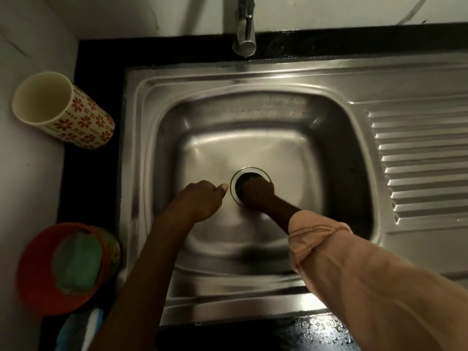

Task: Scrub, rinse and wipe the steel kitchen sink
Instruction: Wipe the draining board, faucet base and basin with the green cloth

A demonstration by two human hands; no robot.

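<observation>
The steel sink point(253, 117) lay directly under both hands, its basin open around them and its ribbed drainboard point(417, 168) stretching away to the right of the right hand. The right hand point(258, 192) reached down into the drain opening point(249, 184) at the basin's middle, fingers curled round a green scrubber point(249, 179), only a sliver of which showed past the knuckles. A rolled-up pale sleeve point(319, 239) sat bunched on that forearm. The left hand point(202, 201) was just beside the drain's left rim, fingers loosely folded under and the thumb pointing toward the ring, with nothing seen in it; whether it touched the basin floor could not be told. Beyond both hands the tap point(245, 29) hung over the back rim. Well left of the left hand, on the dark counter, stood a flower-patterned tumbler point(63, 110). Nearer the body on that side sat a red tub point(33, 272) holding something green
</observation>
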